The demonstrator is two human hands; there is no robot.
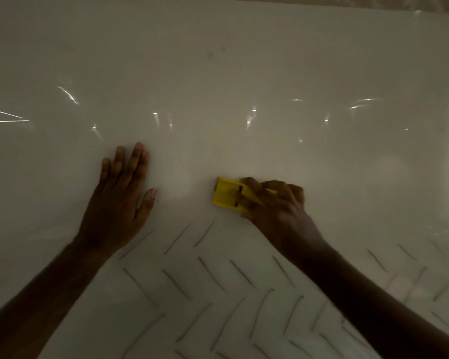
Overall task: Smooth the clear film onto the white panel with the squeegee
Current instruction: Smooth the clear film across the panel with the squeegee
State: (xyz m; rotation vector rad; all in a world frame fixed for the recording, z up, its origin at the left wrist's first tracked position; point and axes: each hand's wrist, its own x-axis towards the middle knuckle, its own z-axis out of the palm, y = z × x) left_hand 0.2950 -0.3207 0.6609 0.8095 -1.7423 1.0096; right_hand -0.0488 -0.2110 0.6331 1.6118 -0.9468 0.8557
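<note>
- Head view, risks: Bright wavy glints are seen across the middle band of the clear film [244, 117], on the far side of both hands, which suggests that the film is not yet lying flat there. Air or creases could be trapped if the yellow squeegee [227, 194] were pushed over these ripples at an angle, or if pressure were uneven across its edge.
- The film could be dragged sideways if the left hand [119, 195] were lifted while a stroke is under way, since it appears to be the only thing pinning the sheet.
- The picture is dim and the right hand [272, 203] is blurred, so the exact contact of the squeegee's edge with the film cannot be judged; a tilted blade could scratch or skip.
- Head view, grip and place: The squeegee is held in the right hand, with the fingers curled over its right part and its left edge left free. The left hand is laid flat and spread, palm down, holding nothing.
- The squeegee lies right of the left hand, with a bare stretch of film between them. The white panel [218, 35] fills most of the scene and runs far beyond both hands. A herringbone-patterned surface [218, 294] is seen nearer, under the forearms.
</note>
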